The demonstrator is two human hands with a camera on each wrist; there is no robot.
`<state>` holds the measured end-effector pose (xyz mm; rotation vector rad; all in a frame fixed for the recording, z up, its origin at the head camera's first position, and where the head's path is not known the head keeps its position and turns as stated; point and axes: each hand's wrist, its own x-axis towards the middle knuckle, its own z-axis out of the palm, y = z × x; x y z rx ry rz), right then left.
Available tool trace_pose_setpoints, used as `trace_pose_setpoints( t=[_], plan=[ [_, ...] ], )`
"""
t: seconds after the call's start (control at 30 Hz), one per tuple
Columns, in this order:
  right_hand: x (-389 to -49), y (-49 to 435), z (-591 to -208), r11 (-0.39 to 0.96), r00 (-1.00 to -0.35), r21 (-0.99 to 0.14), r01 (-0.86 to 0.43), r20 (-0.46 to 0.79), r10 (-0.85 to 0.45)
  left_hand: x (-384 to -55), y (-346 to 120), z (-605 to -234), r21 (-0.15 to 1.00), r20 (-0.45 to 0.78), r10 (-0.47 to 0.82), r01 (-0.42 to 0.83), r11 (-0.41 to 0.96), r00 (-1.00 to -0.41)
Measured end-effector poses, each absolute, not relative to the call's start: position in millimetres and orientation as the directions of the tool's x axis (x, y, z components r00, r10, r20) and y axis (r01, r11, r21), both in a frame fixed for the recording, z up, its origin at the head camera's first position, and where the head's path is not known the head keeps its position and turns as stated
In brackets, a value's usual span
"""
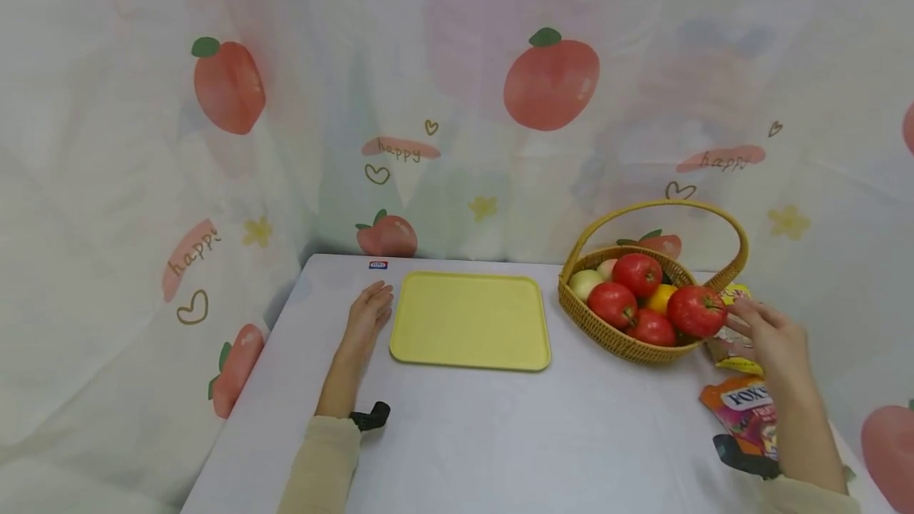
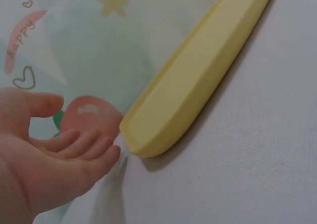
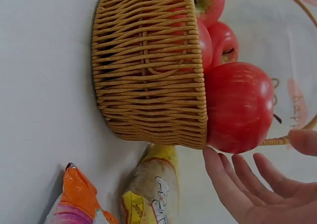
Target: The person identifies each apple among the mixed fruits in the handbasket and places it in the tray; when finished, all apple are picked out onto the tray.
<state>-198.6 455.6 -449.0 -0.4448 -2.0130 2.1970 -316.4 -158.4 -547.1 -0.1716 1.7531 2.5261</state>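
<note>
At the right, a wicker basket (image 1: 607, 333) with an arched handle holds several red apples, a pale green fruit (image 1: 585, 284) and a yellow one. One big red apple (image 1: 691, 312) sits high at the basket's right rim. My right hand (image 1: 780, 343) is beside this apple. In the right wrist view its fingers are extended, with the fingertips (image 3: 210, 154) at or very near the apple (image 3: 240, 107); contact is unclear. On the left, my left hand (image 1: 369, 314) is beside the left edge of a yellow tray (image 1: 467, 322), fingers loosely extended, holding nothing.
Right of the basket lies a yellow snack bag (image 1: 737, 362), and nearer me an orange and purple FOX'S bag (image 1: 743, 407), partly behind my right wrist. A small blue and red label (image 1: 378, 265) is near the table's back edge. Patterned cloth (image 1: 457, 101) hangs behind the table.
</note>
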Motion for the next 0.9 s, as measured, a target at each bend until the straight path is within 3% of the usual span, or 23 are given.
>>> trace_pose_setpoints(
  t=[0.3,0.53,0.8,0.9],
  plan=[
    [-210.0,457.7,-455.7,-0.065,-0.938,-0.985,0.162,-0.174,0.301,-315.6,-155.9,-552.0,0.926,-0.152,0.015,-0.148,-0.348,-0.988],
    [-215.0,462.4,-452.2,0.078,-0.918,-0.963,0.258,-0.22,0.329,-316.3,-153.8,-558.3,0.929,-0.162,0.025,-0.161,-0.333,-0.986],
    [-217.4,472.4,-458.3,-0.109,-0.952,-0.968,0.227,-0.244,0.183,-315.5,-156.5,-565.9,0.941,-0.133,0.038,-0.138,-0.31,-0.99],
    [-215.5,475.1,-460.2,-0.119,-0.964,-0.97,0.214,-0.229,0.136,-315.6,-155.5,-567.6,0.944,-0.109,0.046,-0.118,-0.307,-0.993]
  ],
)
